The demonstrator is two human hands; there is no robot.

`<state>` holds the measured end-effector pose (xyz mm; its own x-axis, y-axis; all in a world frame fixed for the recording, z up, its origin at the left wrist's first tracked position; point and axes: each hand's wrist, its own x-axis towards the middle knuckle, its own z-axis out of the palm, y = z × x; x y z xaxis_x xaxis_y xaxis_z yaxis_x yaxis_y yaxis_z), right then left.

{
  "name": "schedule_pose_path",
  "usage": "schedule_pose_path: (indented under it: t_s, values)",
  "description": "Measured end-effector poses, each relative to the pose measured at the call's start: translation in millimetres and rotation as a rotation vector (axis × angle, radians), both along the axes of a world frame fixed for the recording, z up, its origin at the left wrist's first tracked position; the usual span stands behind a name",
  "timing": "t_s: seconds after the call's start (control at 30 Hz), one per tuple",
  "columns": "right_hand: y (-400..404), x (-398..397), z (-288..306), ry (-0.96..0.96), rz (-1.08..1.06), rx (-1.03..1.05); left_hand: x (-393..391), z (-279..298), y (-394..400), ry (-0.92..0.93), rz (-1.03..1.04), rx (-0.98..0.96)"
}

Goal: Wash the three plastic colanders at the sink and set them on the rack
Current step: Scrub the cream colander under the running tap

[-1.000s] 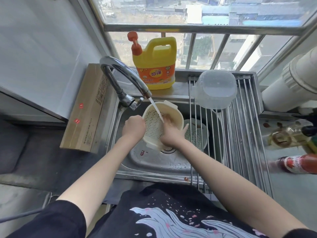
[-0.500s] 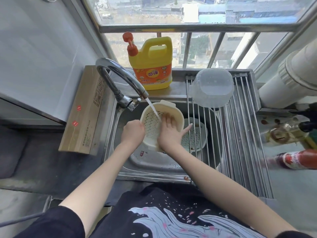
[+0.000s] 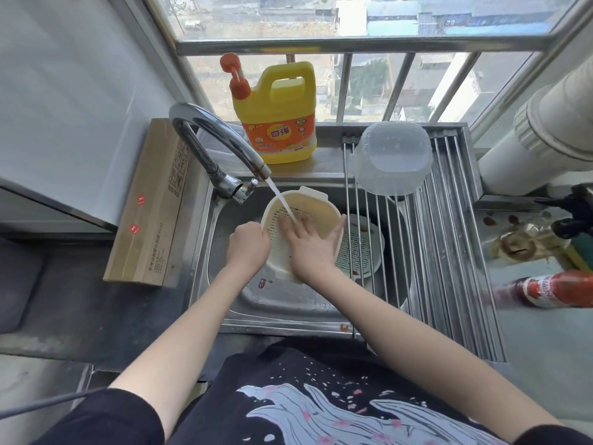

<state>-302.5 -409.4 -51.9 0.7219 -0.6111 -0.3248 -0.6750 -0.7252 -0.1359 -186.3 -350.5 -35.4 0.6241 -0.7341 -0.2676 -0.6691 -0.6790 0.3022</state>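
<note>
A cream plastic colander [image 3: 316,208] is tilted toward me over the steel sink [image 3: 224,284], under water running from the tap [image 3: 221,146]. My left hand [image 3: 249,245] grips its left rim. Inside the bowl lies my right hand [image 3: 309,244], fingers spread flat, thumb over the right rim. A white colander [image 3: 359,248] with red specks lies in the sink under the bars of the metal rack [image 3: 449,252]. A translucent grey colander [image 3: 393,157] sits upside down at the rack's far end.
A yellow detergent jug [image 3: 277,118] with a red pump stands on the ledge behind the tap. A cardboard box [image 3: 150,203] lies left of the sink. On the stained counter at right lie a red sauce bottle [image 3: 558,289] and dark items [image 3: 571,216].
My right hand has slid from deep in the cream colander toward its near side, fingers now spread flat. The view has shifted slightly. Water keeps running.
</note>
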Motion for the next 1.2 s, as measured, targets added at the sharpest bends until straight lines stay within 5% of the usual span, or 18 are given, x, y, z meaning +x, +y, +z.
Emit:
schedule_pose_path:
  t_s: [0.1,0.17,0.27,0.37,0.47,0.63,0.77,0.93,1.1,1.2]
  values:
    - [-4.2,-6.0,-4.3,-0.055,0.435,0.092,4.6,1.9,2.4,-0.028,0.02,-0.011]
    - [-16.4,-13.8,-9.2,-0.031,0.517,0.226,9.9,3.6,5.4,-0.039,0.028,-0.02]
    - [-36.3,-26.3,-3.1,0.006,0.54,-0.009,15.7,3.8,8.7,-0.041,0.057,-0.041]
    - [-45.0,-31.4,8.6,0.036,0.493,-0.243,12.1,6.4,8.1,-0.075,0.081,-0.098]
    - [-28.2,-29.2,7.6,0.065,0.335,-0.253,1.9,11.8,2.6,-0.141,0.069,-0.183]
    - [8.1,-30.4,3.6,-0.092,0.252,0.272,-1.1,14.7,2.4,-0.229,0.034,-0.184]
    - [-7.5,-32.0,-1.0,0.097,0.153,-0.123,-3.4,14.8,10.8,-0.207,0.0,-0.25]
    - [19.3,-10.5,3.3,-0.153,0.222,0.314,-11.3,8.6,6.3,-0.168,0.0,-0.276]
    - [-13.0,-24.6,-8.3,0.102,0.175,-0.157,-10.4,1.2,14.1,-0.115,0.063,-0.321]
    - [8.6,-4.2,-4.7,-0.149,0.102,0.242,-15.7,2.2,2.3,-0.081,0.157,-0.3]
